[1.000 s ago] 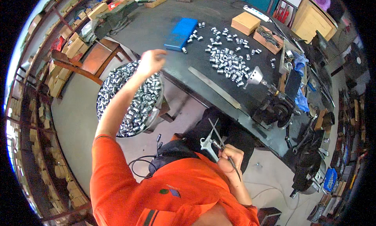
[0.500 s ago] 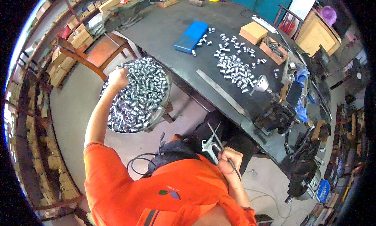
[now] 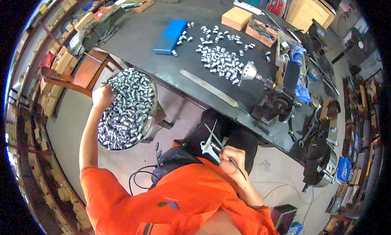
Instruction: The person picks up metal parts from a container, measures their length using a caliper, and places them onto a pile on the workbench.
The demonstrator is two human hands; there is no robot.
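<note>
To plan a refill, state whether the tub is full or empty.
Looks full: metal parts heap across the tub, hiding its bottom.

Left arm (image 3: 89, 135) stretched forward and outward, left hand (image 3: 102, 97) curled, fingertips hidden, right forearm (image 3: 249, 190) angled inward, right hand (image 3: 233, 159) closed in a firm grip

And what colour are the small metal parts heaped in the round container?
The small metal parts are shiny silver; the head view shows them best.

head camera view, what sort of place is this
Probably a small metalworking shop: a dark machine on the workbench, shiny metal fittings heaped beside the bench, and shelves stacked with boxes.
</note>
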